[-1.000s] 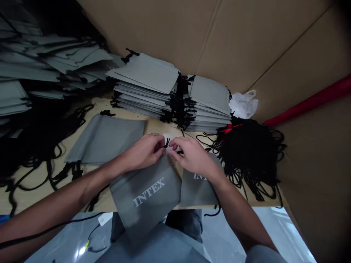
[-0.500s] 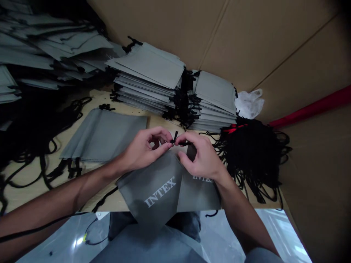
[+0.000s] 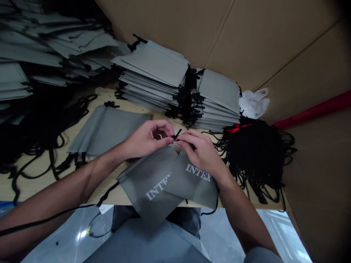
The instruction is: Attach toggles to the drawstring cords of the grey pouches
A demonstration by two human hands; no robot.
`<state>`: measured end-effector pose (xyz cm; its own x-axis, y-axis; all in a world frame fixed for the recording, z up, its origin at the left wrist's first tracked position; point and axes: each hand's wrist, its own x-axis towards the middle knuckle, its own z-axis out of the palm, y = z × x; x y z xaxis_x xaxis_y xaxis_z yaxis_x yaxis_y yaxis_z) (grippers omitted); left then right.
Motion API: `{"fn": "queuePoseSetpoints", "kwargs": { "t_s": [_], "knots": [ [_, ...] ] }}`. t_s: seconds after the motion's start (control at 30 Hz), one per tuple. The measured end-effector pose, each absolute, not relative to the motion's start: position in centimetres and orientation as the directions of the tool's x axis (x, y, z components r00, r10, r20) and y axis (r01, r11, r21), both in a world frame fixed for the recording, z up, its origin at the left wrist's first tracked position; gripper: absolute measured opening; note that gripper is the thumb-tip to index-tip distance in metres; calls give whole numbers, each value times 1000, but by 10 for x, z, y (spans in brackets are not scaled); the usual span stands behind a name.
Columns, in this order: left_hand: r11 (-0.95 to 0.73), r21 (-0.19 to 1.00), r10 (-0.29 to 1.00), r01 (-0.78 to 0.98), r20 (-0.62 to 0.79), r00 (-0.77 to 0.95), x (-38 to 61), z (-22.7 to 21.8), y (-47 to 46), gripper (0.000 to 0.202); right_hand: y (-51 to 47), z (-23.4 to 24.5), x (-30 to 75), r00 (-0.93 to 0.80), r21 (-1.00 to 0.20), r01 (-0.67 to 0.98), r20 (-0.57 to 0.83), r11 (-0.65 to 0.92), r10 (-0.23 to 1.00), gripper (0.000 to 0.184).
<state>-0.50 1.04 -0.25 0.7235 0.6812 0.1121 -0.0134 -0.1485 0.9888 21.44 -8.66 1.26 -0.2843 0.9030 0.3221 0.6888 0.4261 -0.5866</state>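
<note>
My left hand [image 3: 146, 138] and my right hand [image 3: 201, 151] meet over the table's front edge, both pinching a short black drawstring [image 3: 177, 134] at the top of a grey INTEX pouch [image 3: 149, 182]. That pouch hangs tilted past the table edge towards my lap. A second grey INTEX pouch [image 3: 192, 180] lies partly over it, under my right wrist. The cord's ends stick up between my fingertips.
Flat grey pouches [image 3: 106, 128] lie left of my hands. Two tall stacks of grey pouches [image 3: 153, 78] [image 3: 219, 100] stand at the back against cardboard walls. A bundle of black cords [image 3: 255, 153] lies right, more cords [image 3: 35, 138] left. A white plastic bag [image 3: 253, 102] sits behind.
The second INTEX pouch has slid out from under my right hand and now overlaps the first. Both hands stay pinched on the cord, with slightly shifted fingers.
</note>
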Motion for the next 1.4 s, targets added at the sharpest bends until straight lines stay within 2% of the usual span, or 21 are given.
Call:
{"fn": "queuePoseSetpoints", "kwargs": {
  "t_s": [0.23,0.47,0.6,0.8,0.93,1.17,1.3,1.4],
  "knots": [
    [-169,985,728,27,106,677,4,9,-12,20,-86,10,215,-296,-557,719,297,417,908,21],
    [-297,934,796,198,127,592,1,22,-37,12,-87,9,214,-312,-559,711,293,427,904,21],
    [-301,936,820,181,157,550,10,25,-47,10,-86,4,217,-310,-547,715,311,436,899,23],
    [-255,965,756,56,163,634,16,13,-27,13,-85,4,219,-310,-532,729,307,432,900,25],
    [-142,989,656,-50,132,743,0,8,-4,18,-88,11,216,-311,-545,718,305,433,900,23],
    [-75,997,564,23,23,826,-46,-1,34,22,-91,13,214,-293,-582,698,301,418,907,24],
    [-157,983,553,91,11,833,-43,9,34,18,-91,15,212,-280,-592,683,329,427,902,24],
    [-311,937,585,158,57,809,-23,14,22,17,-91,16,213,-233,-603,693,332,396,914,21]
  ]
}}
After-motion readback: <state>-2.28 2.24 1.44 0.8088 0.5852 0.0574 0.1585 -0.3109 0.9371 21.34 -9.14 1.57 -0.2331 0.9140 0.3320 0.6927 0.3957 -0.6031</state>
